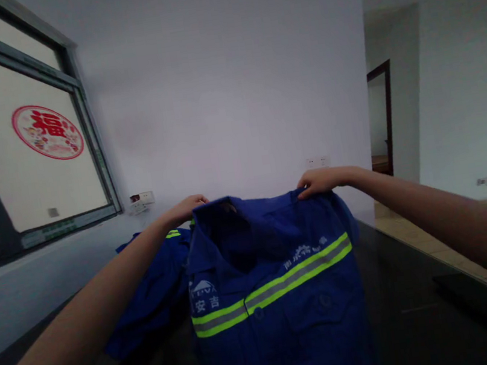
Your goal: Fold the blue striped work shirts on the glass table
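Head view. Your left hand point(188, 206) and right hand point(319, 182) are held well apart at arm's length, each closed on one shoulder of the blue work jacket point(272, 282), which hangs between them with its front toward you and its lower part draping down onto the dark table point(426, 301). The collar point(224, 210) sags open between your grips; the reflective stripe point(277, 284) across the chest slopes, higher on your right, so the garment is judged to hang unevenly. To hold it well, level your two hands, keep the pinch at the shoulder seams rather than on the collar, and draw the hands apart until the cloth between them lies flat and the stripe runs level. One sleeve point(159, 292) is bunched on the table at your left, beside your left forearm; it would need to fall free before the jacket hangs square. A window point(23, 148) with a red round decal point(47, 132) stands at the left, a doorway point(383, 119) at the right.
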Action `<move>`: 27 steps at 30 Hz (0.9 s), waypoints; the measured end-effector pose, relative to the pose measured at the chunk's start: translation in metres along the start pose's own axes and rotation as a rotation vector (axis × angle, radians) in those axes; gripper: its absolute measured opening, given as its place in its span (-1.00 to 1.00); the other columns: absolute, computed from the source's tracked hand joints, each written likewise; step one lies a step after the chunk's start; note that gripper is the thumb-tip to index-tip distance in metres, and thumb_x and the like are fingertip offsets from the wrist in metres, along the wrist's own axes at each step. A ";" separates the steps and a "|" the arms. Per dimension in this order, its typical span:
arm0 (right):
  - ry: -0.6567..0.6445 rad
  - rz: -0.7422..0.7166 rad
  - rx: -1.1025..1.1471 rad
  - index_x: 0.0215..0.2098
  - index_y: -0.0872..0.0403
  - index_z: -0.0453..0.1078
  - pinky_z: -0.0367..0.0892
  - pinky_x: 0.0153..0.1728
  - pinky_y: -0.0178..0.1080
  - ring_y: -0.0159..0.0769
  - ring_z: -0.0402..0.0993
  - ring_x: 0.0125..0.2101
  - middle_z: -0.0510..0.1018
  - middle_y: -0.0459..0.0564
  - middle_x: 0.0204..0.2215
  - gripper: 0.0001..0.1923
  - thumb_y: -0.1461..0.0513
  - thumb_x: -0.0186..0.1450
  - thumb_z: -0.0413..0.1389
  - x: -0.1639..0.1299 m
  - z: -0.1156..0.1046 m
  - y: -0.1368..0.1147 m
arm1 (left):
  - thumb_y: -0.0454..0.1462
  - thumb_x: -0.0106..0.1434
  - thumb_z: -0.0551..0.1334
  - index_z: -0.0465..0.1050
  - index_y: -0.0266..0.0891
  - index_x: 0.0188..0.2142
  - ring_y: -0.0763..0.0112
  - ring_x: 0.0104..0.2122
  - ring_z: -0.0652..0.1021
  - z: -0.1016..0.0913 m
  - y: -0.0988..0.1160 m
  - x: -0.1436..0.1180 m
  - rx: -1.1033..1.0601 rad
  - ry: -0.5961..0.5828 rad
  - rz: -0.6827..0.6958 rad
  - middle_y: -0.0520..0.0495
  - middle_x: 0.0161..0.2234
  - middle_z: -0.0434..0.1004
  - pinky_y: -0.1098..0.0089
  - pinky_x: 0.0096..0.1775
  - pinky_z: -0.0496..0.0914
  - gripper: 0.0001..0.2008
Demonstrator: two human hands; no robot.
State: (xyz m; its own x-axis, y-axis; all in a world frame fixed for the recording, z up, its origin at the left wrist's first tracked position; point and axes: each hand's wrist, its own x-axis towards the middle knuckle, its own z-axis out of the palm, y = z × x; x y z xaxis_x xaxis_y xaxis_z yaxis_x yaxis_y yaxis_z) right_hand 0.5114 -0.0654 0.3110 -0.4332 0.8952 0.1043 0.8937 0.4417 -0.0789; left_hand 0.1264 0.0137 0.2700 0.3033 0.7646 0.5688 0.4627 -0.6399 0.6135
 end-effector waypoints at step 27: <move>0.225 0.187 1.218 0.21 0.03 0.14 0.39 -0.03 -0.15 -0.21 0.44 -0.04 0.42 0.07 0.06 -0.27 0.17 0.12 0.26 0.001 0.270 -0.077 | -0.26 0.29 0.07 0.34 -0.16 0.08 0.25 0.13 0.36 0.185 0.000 -0.201 0.048 -0.438 0.086 -0.12 0.13 0.36 0.21 0.18 0.21 -0.64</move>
State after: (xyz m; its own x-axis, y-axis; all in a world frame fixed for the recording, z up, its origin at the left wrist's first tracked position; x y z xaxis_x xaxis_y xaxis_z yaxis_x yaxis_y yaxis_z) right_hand 0.4107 -0.0824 0.0495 -0.1745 0.9732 0.1497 0.1986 0.1837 -0.9627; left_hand 0.2191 -0.1251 0.0546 0.6614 0.6760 0.3250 0.4552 -0.7061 0.5424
